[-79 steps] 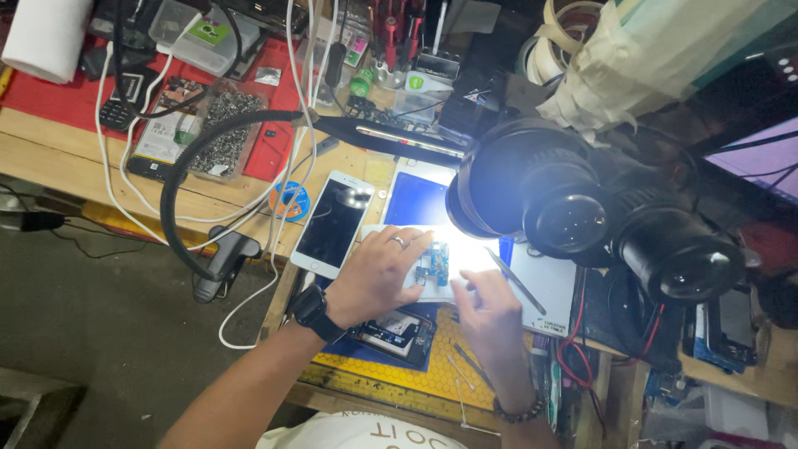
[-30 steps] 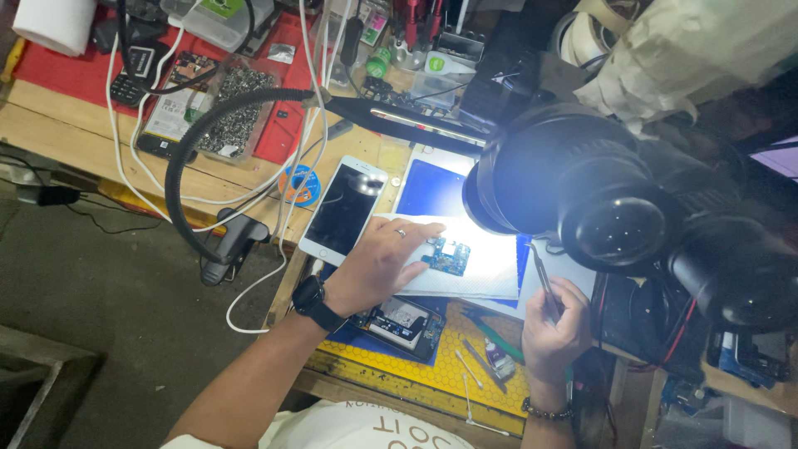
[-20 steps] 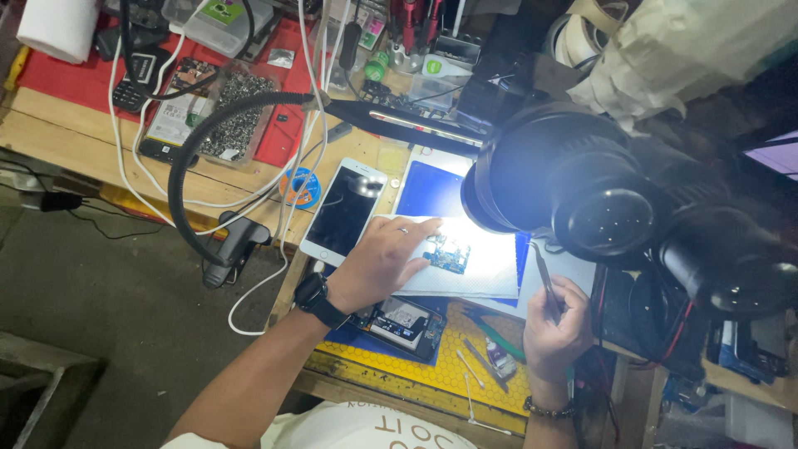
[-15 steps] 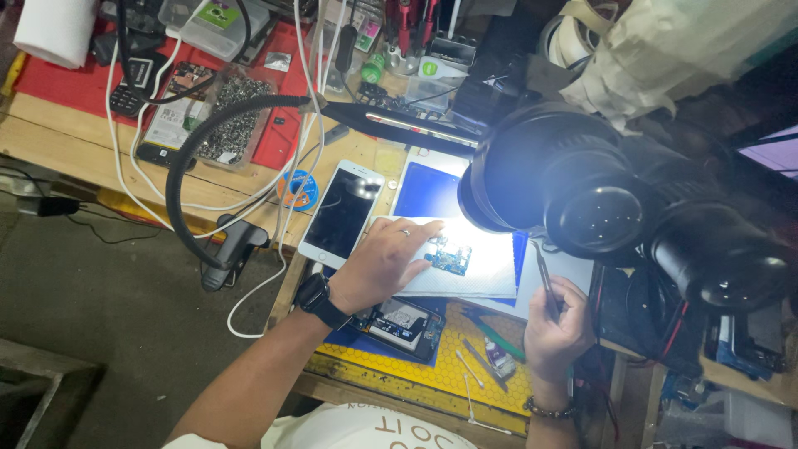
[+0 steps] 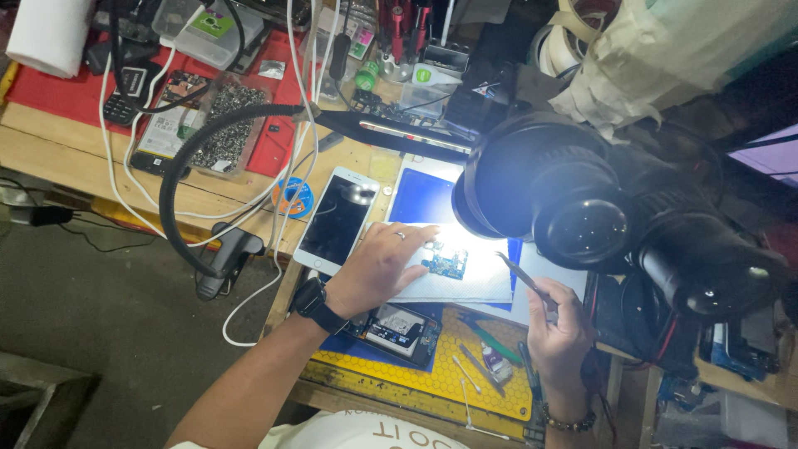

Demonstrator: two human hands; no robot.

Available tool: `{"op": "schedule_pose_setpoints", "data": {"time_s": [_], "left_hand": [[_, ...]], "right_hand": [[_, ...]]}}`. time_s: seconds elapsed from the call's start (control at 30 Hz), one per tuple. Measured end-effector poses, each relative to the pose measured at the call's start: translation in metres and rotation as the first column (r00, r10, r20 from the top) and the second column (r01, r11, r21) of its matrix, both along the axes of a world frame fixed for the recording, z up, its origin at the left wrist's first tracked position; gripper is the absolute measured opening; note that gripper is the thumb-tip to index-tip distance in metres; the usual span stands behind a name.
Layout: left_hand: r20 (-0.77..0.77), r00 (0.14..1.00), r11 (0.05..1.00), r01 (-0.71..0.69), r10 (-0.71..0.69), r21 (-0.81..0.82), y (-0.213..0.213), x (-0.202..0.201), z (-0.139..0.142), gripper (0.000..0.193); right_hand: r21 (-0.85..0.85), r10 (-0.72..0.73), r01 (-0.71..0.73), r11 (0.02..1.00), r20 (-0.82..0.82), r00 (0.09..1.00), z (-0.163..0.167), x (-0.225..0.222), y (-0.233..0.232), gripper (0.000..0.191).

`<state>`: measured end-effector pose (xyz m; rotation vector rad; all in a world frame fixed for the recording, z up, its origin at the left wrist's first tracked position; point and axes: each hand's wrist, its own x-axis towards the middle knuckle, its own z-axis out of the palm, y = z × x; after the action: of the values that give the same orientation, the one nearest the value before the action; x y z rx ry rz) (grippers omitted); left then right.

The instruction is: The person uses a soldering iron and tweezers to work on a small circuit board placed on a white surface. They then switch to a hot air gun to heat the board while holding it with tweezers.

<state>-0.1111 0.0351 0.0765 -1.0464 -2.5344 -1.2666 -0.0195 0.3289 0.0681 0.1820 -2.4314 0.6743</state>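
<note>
A small green circuit board [image 5: 446,265] lies on a brightly lit white sheet [image 5: 474,278] over a blue mat [image 5: 421,196]. My left hand [image 5: 378,266], with a ring and a black wrist watch, rests flat on the sheet, its fingertips touching the board's left side. My right hand [image 5: 559,326] holds thin metal tweezers [image 5: 524,278] whose tips hover just right of the board, apart from it. A white smartphone [image 5: 337,220] with a dark screen lies left of my left hand.
A black microscope head [image 5: 573,208] with lit ring lamp hangs over the right side. An opened phone [image 5: 399,326] lies on a yellow honeycomb mat [image 5: 432,374] with small tools. A black gooseneck arm [image 5: 179,191], white cables, screw tray [image 5: 224,125] and red mat [image 5: 66,91] fill the left.
My right hand left the board, moved right, and now holds tweezers raised toward the board. My left hand stays on the sheet by the board.
</note>
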Motion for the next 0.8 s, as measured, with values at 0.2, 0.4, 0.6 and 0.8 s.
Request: {"op": "schedule_pose_setpoints", "data": {"time_s": [0.2,0.4,0.6,0.8], "left_hand": [[-0.012,1.0,1.0,-0.006,0.006,-0.004,0.0,0.001,0.0,0.057],[-0.077,0.997,1.0,0.009,-0.008,0.015,0.012,-0.011,0.001,0.046],[-0.097,0.995,0.996,-0.005,-0.004,-0.087,0.029,-0.036,-0.003,0.034],[-0.146,0.989,1.0,-0.009,0.008,-0.001,0.035,-0.038,-0.016,0.039]], "right_hand": [[-0.076,0.03,-0.028,0.997,0.017,0.999,-0.008,-0.004,-0.003,0.013],[-0.013,0.001,-0.001,1.0,-0.025,1.0,-0.009,-0.001,-0.006,0.016],[-0.033,-0.09,0.092,0.995,0.069,0.994,-0.006,0.001,-0.006,0.016],[-0.027,0.01,-0.01,1.0,-0.03,1.0,0.0,-0.004,-0.009,0.011]]}}
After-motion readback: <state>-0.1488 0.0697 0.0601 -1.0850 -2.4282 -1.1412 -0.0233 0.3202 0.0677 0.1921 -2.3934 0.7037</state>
